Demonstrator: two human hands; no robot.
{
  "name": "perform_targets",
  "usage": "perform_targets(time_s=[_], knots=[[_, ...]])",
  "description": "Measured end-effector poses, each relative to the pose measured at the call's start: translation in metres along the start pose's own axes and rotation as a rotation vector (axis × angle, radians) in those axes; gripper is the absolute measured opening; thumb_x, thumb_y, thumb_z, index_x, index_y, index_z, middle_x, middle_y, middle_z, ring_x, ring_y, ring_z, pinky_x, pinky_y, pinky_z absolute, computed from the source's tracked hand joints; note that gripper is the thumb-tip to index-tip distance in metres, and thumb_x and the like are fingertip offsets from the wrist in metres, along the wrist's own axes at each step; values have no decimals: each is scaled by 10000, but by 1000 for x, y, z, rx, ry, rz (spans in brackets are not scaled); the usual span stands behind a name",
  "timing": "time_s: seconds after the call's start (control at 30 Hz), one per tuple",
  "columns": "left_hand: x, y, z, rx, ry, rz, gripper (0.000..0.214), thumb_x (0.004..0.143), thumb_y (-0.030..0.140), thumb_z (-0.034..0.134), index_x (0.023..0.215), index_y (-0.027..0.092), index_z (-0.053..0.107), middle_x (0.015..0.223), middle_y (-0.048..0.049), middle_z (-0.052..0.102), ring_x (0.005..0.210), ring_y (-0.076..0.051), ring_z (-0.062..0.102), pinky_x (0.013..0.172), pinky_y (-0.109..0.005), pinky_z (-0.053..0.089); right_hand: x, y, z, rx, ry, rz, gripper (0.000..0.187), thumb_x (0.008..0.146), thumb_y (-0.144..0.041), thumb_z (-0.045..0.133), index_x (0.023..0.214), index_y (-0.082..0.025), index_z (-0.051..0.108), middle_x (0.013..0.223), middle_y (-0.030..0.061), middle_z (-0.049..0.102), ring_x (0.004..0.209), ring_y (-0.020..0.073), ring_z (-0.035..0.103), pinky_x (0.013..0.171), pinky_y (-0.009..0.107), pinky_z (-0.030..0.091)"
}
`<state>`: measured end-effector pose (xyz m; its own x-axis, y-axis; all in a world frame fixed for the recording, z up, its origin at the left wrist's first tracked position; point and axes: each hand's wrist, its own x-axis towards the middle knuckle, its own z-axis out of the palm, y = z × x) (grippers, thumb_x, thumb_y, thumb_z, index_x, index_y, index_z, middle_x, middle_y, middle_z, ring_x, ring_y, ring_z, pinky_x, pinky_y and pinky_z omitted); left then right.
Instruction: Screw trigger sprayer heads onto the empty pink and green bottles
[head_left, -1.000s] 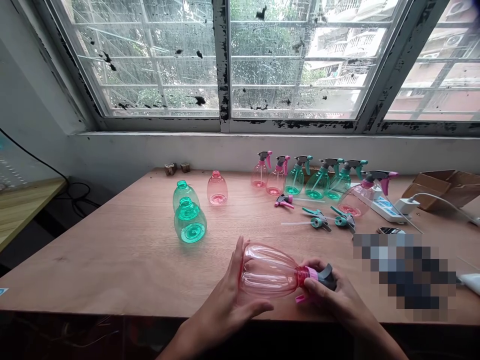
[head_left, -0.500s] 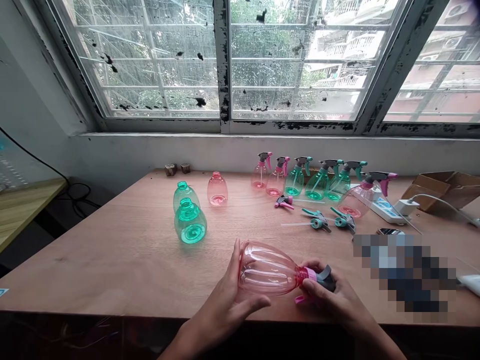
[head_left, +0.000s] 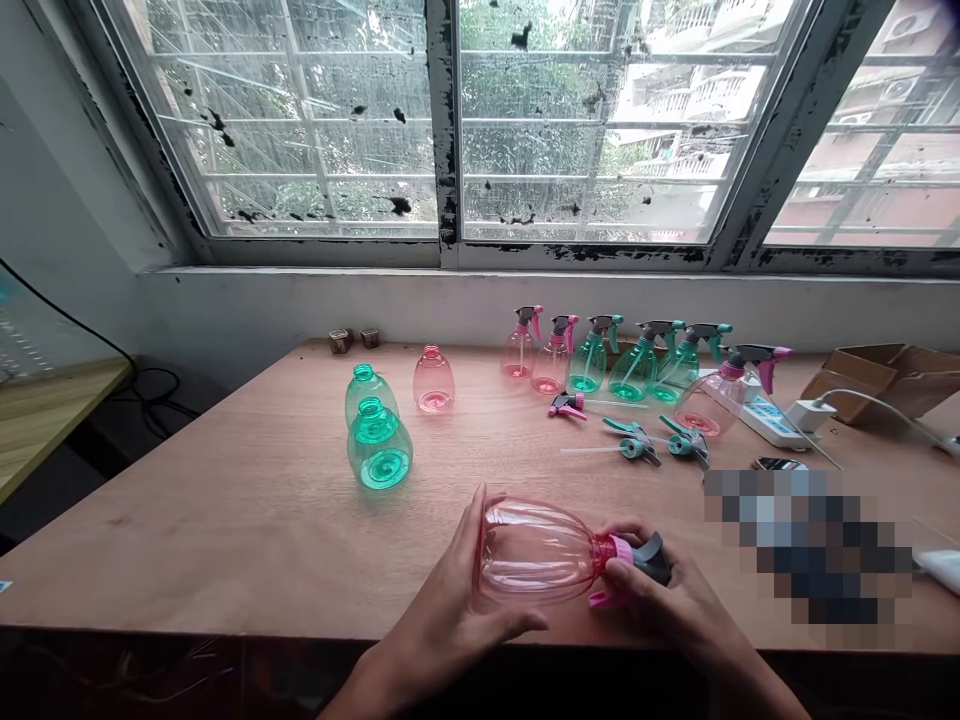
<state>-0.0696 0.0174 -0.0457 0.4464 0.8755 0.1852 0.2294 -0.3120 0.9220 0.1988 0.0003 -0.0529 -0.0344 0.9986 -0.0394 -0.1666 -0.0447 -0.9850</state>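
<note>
A clear pink spray bottle (head_left: 536, 555) lies sideways between my hands above the table's front edge, its base to the left. My left hand (head_left: 446, 600) cups that base, fingers against the far side and thumb stretched out below. Around the neck, my right hand (head_left: 667, 590) grips the pink collar (head_left: 619, 549) and the dark grey spray head (head_left: 651, 560). Part of a pink trigger (head_left: 600, 600) shows beneath the right fingers. Most of the right palm's grip is hidden.
Open green bottles (head_left: 381, 450) and a pink bottle (head_left: 434, 380) stand left of centre. Several finished spray bottles (head_left: 634, 365) line the back. Loose spray heads (head_left: 637, 442) lie before them. At right are a power strip (head_left: 776, 420), a cardboard box (head_left: 877, 380) and a blurred patch.
The bottle's body has dipped slightly at its base end and its highlights have shifted, as if turned a little. My left hand has moved slightly with it; my right hand keeps its grip.
</note>
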Motion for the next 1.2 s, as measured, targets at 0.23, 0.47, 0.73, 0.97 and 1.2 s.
perform_targets(time_s=[0.23,0.47,0.73,0.97,1.2], knots=[[0,-8,2,72,14,66,1137,916,296,780,1638,463,-83,1770,-58,109,1570,-352,291,1263,-564,298,1,2,1,53,-21,-10,439,755,-501,908,1002,-189,724,675,-42,630,561,109,533,575,263,621],[0,-4,0,62,5,8,1163,858,439,836,1675,316,17,1761,-136,121,1603,-384,177,1300,-584,168,0,0,1,27,-6,-9,442,713,-507,933,966,-194,751,722,-25,653,593,122,556,534,236,585],[-1,-6,1,45,5,106,1254,849,417,854,1635,443,-121,1769,-82,80,1617,-372,117,1289,-598,183,0,-2,3,40,-22,-7,431,722,-504,928,940,-184,738,683,-35,632,574,113,536,517,216,550],[2,-5,0,41,59,49,1001,907,432,789,1659,402,129,1736,-70,234,1608,-335,176,1306,-543,174,5,8,-7,60,-52,17,466,755,-487,910,1017,-167,697,630,-53,599,527,94,480,506,211,488],[2,0,1,-21,42,-46,1279,771,427,916,1673,340,13,1717,-122,283,1560,-357,310,1297,-545,210,3,4,-3,46,-50,41,468,744,-506,910,991,-174,691,671,-33,640,568,131,558,586,302,595]])
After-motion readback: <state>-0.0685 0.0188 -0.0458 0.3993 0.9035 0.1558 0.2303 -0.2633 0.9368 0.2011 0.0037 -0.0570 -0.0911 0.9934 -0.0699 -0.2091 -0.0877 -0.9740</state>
